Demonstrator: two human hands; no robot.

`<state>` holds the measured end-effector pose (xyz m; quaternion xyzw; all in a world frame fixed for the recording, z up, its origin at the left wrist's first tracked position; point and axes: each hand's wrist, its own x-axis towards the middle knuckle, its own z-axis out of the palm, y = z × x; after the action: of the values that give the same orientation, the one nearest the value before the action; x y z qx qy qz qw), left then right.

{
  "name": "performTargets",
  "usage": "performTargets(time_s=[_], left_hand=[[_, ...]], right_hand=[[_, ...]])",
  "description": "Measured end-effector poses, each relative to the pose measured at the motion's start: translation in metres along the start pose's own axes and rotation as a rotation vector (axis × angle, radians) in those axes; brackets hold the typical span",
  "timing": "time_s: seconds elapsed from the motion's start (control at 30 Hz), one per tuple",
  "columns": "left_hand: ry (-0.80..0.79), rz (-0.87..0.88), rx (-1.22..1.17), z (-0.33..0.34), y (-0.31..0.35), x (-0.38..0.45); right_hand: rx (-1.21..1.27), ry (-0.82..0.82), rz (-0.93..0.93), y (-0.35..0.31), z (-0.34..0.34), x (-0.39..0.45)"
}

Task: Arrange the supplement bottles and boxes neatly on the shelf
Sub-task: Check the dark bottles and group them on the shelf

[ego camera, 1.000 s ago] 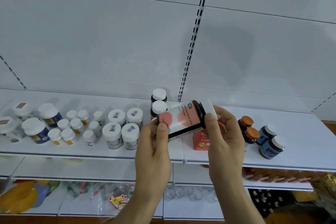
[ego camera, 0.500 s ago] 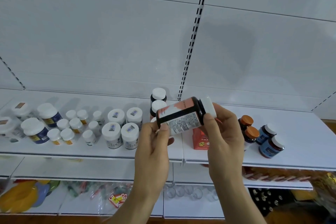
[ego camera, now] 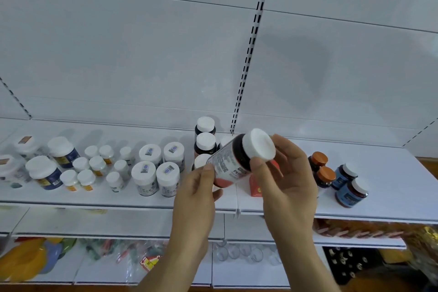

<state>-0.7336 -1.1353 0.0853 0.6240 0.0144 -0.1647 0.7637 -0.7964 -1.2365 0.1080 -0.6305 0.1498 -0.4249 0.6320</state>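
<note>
We hold the dark bottle tilted above the shelf front edge, near its middle. Our left hand pinches the labelled base; our right hand grips the white cap end. A red box stands behind

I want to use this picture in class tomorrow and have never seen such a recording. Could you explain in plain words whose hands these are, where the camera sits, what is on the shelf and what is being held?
There is no machine: a person wears a camera on the head, looking forward and down at their own hands. The left hand and right hand together hold a dark bottle with a white cap, tilted above the white shelf. On the shelf stand many white-capped jars to the left, a red box behind the right hand, and orange-capped bottles and blue-labelled bottles to the right.
</note>
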Motion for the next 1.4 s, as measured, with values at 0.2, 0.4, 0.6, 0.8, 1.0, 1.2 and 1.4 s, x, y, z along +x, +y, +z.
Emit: performTargets(time_s=[0.2, 0.4, 0.6, 0.8, 1.0, 1.2, 1.4], left_hand=[[-0.075, -0.141, -0.063, 0.000, -0.004, 0.002], [-0.077, -0.147, -0.109, -0.001, -0.005, -0.001], [-0.004, 0.086, -0.141, -0.001, 0.000, -0.010], [0.045, 0.409, 0.065, -0.001, 0.012, -0.019], [0.019, 0.572, 0.218, -0.003, 0.007, -0.019], [-0.060, 0.566, 0.329, -0.015, -0.004, -0.009], [-0.219, 0.248, 0.400, -0.026, -0.029, 0.000]], right_hand=[[-0.192, -0.089, -0.247, 0.008, -0.001, -0.006], [-0.272, -0.064, -0.308, 0.013, -0.006, -0.007], [-0.396, 0.034, -0.165, 0.015, -0.015, -0.004], [-0.494, -0.036, 0.165, 0.021, -0.029, -0.001], [-0.393, -0.103, 0.374, 0.020, -0.028, -0.005], [-0.118, -0.074, 0.523, 0.008, -0.034, 0.010], [-0.462, -0.129, 0.385, -0.002, -0.041, 0.036]])
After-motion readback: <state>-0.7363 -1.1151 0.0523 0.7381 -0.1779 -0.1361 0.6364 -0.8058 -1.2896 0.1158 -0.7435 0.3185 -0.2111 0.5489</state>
